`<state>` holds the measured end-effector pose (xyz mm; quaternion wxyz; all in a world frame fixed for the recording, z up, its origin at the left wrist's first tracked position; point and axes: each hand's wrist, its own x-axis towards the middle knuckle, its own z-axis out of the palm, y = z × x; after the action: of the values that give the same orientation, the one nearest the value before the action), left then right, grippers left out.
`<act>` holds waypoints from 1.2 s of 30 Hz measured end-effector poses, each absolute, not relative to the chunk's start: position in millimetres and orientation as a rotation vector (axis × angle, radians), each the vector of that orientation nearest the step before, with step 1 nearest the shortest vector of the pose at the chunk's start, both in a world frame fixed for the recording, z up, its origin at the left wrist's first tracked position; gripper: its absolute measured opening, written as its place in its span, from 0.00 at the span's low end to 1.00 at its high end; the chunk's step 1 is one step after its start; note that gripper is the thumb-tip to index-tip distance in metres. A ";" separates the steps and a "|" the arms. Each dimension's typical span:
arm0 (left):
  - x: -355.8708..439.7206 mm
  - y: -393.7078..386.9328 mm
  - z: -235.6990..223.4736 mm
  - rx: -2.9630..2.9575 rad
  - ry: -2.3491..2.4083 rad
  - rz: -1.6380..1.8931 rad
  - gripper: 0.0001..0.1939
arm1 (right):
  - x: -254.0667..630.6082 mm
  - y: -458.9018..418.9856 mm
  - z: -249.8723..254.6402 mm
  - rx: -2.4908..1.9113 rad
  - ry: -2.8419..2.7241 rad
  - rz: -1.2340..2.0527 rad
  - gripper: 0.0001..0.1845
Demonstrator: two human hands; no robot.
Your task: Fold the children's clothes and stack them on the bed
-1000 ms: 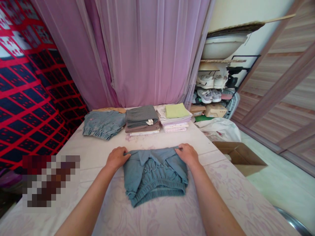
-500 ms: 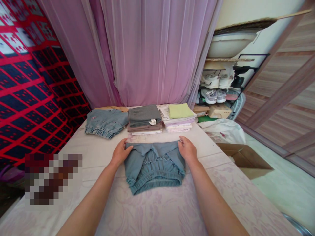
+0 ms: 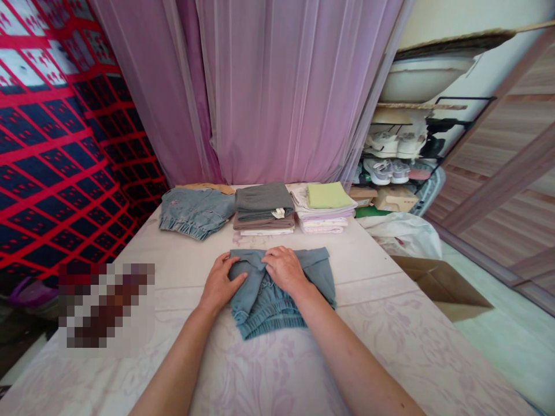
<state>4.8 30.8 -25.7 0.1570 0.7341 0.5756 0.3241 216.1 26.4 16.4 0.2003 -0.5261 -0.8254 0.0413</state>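
Observation:
A blue garment (image 3: 267,311) with a gathered elastic band lies folded on the patterned bed cover, its band facing me. My left hand (image 3: 220,283) rests at its far left corner, fingers and thumb spread apart over the cloth. On the middle of the far edge, my right hand (image 3: 284,267) has its fingers pinched together on a flap of the fabric. Part of the garment is hidden under my right hand and wrist.
Behind the garment stand folded denim (image 3: 197,211), a pile topped by dark grey cloth (image 3: 263,201), and another topped by green cloth (image 3: 330,195). A purple curtain (image 3: 277,92) hangs beyond. At right are a shoe rack (image 3: 466,124) and an open cardboard box (image 3: 446,283).
My right hand has moved left from the garment's far right corner to the middle of its far edge. My left hand has stayed at the left corner, with its fingers now spread.

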 end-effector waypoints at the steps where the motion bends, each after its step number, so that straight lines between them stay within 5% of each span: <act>1: 5.6 28.3 -26.3 2.154 1.636 0.910 0.23 | 218.7 27.6 15.7 -1.480 -2.275 0.140 0.10; 7: 8.6 21.2 -26.7 2.167 1.698 0.892 0.34 | 234.7 21.4 9.0 -1.481 -2.264 0.237 0.08; 14: 5.8 23.4 -20.8 2.274 1.696 0.831 0.11 | 231.1 11.6 0.7 -1.490 -2.325 0.170 0.10; 23: -1.7 29.2 -19.7 2.191 1.777 0.846 0.23 | 227.8 16.0 -10.4 -1.550 -1.983 0.222 0.12; 30: -2.5 32.1 -11.4 2.309 1.754 0.657 0.17 | 228.8 16.6 -7.5 -1.480 -1.975 0.253 0.12; 36: -2.4 35.1 -14.9 1.973 1.761 0.988 0.15 | 227.2 14.3 -2.6 -1.543 -1.999 0.176 0.12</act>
<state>-2.4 35.1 -14.9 0.1585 0.6900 0.6159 0.3455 227.2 14.3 -2.6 0.3005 -0.5815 -0.7531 0.0663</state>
